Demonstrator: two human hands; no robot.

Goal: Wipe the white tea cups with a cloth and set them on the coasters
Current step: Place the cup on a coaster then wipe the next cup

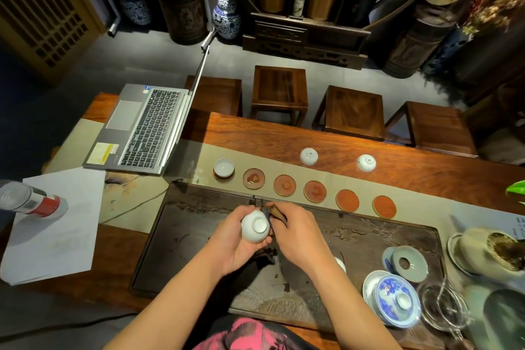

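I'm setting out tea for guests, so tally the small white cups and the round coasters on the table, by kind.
White cups: 4 (on a coaster, in the left hand, upside down at and)
Coasters: 6 (first, last)
Total: 10

Two bare forearms, no sleeves in view, no watch or rings visible, left hand (237, 239), right hand (298, 236), pink-and-black patterned garment (250, 334) at the lower edge

A glossy white porcelain tea cup (254, 226) is seen above a dark, matt carved wooden tray (369, 239); the reddish-brown wooden desk (284, 136) is polished; the round red coasters (347, 200) look matt.
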